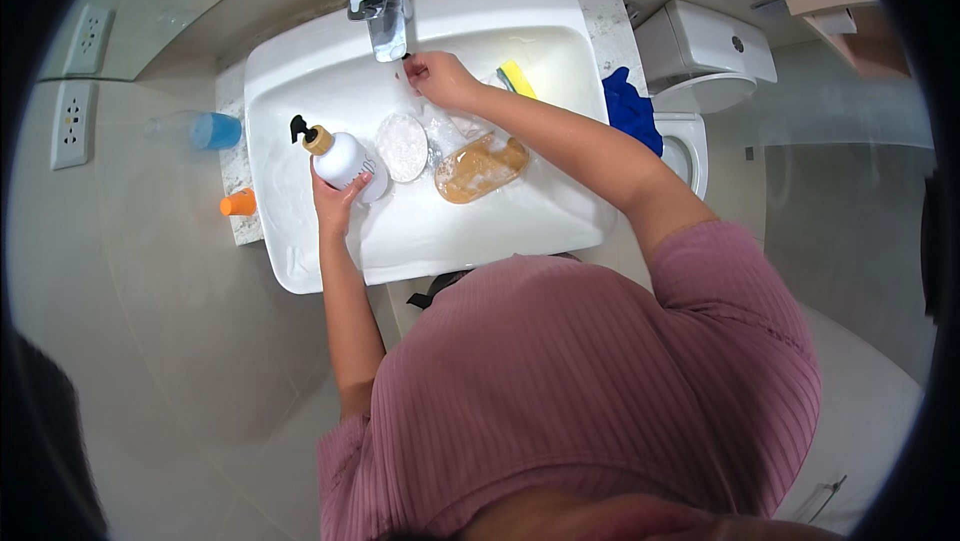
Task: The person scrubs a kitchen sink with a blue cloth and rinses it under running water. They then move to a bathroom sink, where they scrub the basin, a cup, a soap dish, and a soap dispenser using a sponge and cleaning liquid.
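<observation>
My left hand (335, 203) is wrapped round a white pump bottle (343, 161) with a black pump head and a wood-coloured collar, tilted in the left part of the white sink (540, 231). Just under the spout of the chrome faucet (388, 33), my right hand (443, 79) has its fingers pinched together. A small dark bit shows at its fingertips; what it is I cannot make out. Between the hands lies a white, round-edged piece (402, 148). Beside it rests a soapy amber oval dish (482, 171), and a yellow sponge (516, 80) leans at the sink's far right.
On the counter left of the sink are a bottle of blue liquid (214, 131) and an orange cup-shaped piece (238, 203). A blue cloth (630, 113) hangs by the right edge, next to the toilet (705, 61). Wall sockets (73, 125) are at the left.
</observation>
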Demonstrator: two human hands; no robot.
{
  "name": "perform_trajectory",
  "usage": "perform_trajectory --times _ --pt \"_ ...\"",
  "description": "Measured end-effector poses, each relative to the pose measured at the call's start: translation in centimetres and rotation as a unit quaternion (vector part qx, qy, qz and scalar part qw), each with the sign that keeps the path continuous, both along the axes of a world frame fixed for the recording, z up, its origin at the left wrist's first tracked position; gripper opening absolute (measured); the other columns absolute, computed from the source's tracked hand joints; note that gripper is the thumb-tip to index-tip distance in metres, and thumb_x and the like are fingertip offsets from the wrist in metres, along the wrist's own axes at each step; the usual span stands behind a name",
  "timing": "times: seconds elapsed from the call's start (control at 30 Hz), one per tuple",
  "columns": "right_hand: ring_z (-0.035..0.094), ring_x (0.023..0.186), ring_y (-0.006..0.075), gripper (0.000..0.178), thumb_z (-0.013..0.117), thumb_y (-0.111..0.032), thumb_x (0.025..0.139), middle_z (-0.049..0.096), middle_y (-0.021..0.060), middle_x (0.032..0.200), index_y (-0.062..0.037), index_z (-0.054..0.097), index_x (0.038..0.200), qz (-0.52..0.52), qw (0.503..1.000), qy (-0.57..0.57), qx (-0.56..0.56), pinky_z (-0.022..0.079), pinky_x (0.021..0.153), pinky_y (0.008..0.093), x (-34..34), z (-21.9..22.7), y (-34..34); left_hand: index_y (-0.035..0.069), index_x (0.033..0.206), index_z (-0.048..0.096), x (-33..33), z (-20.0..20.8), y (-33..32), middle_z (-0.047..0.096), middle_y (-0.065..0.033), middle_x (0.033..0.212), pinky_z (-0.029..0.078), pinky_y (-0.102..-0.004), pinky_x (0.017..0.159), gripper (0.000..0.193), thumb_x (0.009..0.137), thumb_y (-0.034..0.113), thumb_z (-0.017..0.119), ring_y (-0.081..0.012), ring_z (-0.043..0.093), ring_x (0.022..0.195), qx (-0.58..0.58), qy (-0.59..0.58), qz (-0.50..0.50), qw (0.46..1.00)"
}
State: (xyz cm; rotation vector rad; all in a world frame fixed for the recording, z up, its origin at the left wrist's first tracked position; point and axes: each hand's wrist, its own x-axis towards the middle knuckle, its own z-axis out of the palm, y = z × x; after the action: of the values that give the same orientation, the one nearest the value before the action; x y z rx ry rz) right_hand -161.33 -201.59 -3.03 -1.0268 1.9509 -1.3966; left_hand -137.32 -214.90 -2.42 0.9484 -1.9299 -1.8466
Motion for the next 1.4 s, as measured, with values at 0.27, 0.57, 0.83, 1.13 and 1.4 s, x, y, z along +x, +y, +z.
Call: perform_trajectory --times 0.27,0.57,0.83,1.13,1.4 --pt "0.031 0.047 0.0106 0.036 0.026 -0.028 0.097 0.04 0.0001 0.062 -0.0093 0.047 0.074 -0.065 0.686 -0.719 -0.088 0.027 0.042 0.0235 0.4 -0.7 -6.1 0.005 0.131 0.035 -0.1 -0.7 -0.2 0.054 -0.008 0.114 0.046 -0.0356 0.09 0.089 0.059 0.01 0.086 -0.0215 0.055 0.104 -0.024 0.012 -0.009 1.0" --pt "0.062 0.077 0.0279 0.018 0.059 -0.011 0.082 0.064 0.0157 0.084 -0.0033 0.061 0.097 0.05 0.981 0.111 0.148 0.048 0.07 0.0368 2.2 7.7 8.2 0.005 0.132 0.034 0.1 -1.1 0.0 0.053 -0.0082 0.115 0.044 -0.0363 0.093 0.091 0.058 0.012 0.087 -0.0223 0.053 0.107 -0.002 0.028 -0.001 1.0" --pt "0.059 0.084 0.0351 0.025 0.061 -0.001 0.07 0.06 0.0162 0.09 -0.0071 0.064 0.094 -0.279 0.856 0.302 0.314 0.047 0.078 0.04 2.8 9.5 27.6 0.006 0.134 0.032 -0.3 -0.8 0.0 0.051 -0.0082 0.118 0.043 -0.0362 0.094 0.093 0.058 0.01 0.086 -0.0226 0.052 0.109 0.009 0.015 -0.023 1.0" --pt "0.06 0.103 0.0297 0.044 0.072 -0.017 0.069 0.063 0.0156 0.106 -0.0065 0.062 0.111 -0.371 0.897 0.209 0.122 0.046 0.09 0.0362 -6.4 13.1 25.1 0.006 0.133 0.033 0.2 -0.7 -0.2 0.052 -0.0085 0.116 0.043 -0.0358 0.092 0.089 0.06 0.009 0.084 -0.0222 0.054 0.106 0.005 0.035 -0.017 0.999" --pt "0.023 0.137 0.0338 0.078 0.033 -0.063 0.087 0.023 0.0193 0.149 -0.0118 0.026 0.144 -0.269 0.777 0.443 0.358 0.013 0.112 0.0463 -15.0 1.4 8.7 0.006 0.134 0.033 -0.2 -0.6 0.0 0.053 -0.0087 0.116 0.044 -0.0357 0.092 0.09 0.06 0.008 0.084 -0.0221 0.054 0.106 -0.002 0.035 -0.005 0.999"
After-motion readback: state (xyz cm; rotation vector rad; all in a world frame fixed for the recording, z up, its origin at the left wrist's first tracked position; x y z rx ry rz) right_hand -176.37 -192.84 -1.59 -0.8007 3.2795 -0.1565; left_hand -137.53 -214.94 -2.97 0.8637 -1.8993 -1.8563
